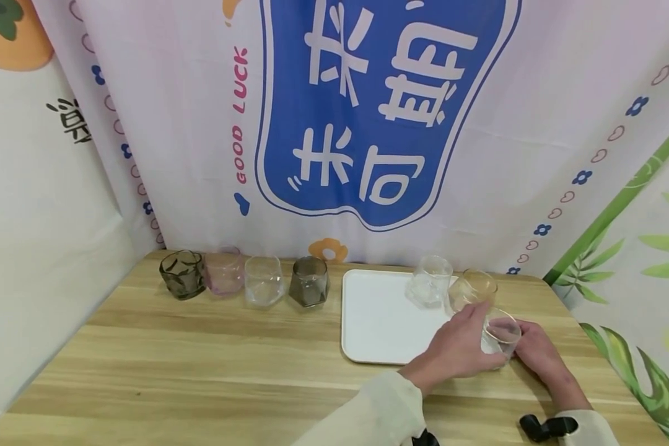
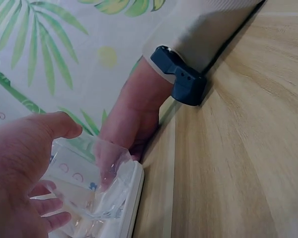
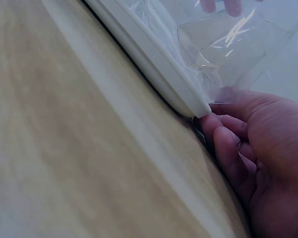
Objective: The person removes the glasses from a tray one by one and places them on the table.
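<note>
Clear glass [image 1: 498, 347] is at the near right corner of the white tray [image 1: 381, 316]. Resting on it or held just above: cannot tell.

Progress, judging by layout: partway. Three glasses at the tray's right side, four off it. Two at the tray have no hand round them; the near one is being handled, so not finished. Most of the tray's left part is bare.

Orientation: clear glass is mouth up, long axis close to vertical. Squat shape, so the axis is weak; slight tilt can't be ruled out.

Hands: left hand [image 1: 459, 344] grasps the clear glass, thumb on the near side, fingers on the far side. Right hand [image 1: 541, 353] is at the tray corner, right of the glass, fingers bent. Gripping the tray, steadying the glass or only touching: cannot tell.

Outward: middle glass [image 1: 474, 291], faintly amber-looking, just beyond the left hand at the tray's right edge. Far glass [image 1: 430, 282], clear, upright on the tray's far right part.

Left of the tray, row along the counter's [image 1: 201, 365] far side, left to right: dark patterned glass [image 1: 183, 274], pink glass [image 1: 225, 274], clear faceted glass [image 1: 264, 283], smoky glass [image 1: 309, 283]. All upright. Printed cloth [image 1: 189, 124] hangs behind.
</note>
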Motion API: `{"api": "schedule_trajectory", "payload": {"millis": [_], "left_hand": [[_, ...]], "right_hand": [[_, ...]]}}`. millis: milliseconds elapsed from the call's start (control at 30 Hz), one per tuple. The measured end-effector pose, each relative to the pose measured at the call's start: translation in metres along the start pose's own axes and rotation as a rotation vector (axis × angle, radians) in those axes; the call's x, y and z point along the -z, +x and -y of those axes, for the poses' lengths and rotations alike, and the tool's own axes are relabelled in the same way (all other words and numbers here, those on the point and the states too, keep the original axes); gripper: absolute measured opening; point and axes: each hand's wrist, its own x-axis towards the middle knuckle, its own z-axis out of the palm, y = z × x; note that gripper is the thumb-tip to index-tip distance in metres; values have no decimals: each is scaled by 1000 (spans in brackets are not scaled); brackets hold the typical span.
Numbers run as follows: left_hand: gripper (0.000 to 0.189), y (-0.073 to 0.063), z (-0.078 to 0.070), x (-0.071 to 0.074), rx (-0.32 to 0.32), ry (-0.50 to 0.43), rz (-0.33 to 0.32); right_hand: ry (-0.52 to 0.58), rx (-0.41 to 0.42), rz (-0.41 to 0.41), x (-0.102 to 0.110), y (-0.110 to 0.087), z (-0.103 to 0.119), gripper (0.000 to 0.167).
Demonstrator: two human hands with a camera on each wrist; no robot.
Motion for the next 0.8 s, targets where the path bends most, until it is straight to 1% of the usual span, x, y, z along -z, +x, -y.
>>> {"api": "schedule_trajectory", "payload": {"millis": [133,300,433,533,667,800], "left_hand": [[86,1,-2,-3,-8,55,0],[82,1,0,-3,1,90,-3],[83,1,3,-1,0,82,-5],[84,1,5,1,0,62,-10],[86,0,8,4,10,33,-18],[85,-2,12,8,13,22,-21]], "right_hand": [[-6,-6,1,-1,-1,-1,43],[33,-19,14,-2,-1,-1,46],[105,-71,37,-4,0,0,49],[148,-95,46,-5,1,0,47],[173,-92,56,-5,2,-2,45],[193,-87,70,-5,3,-2,49]]}}
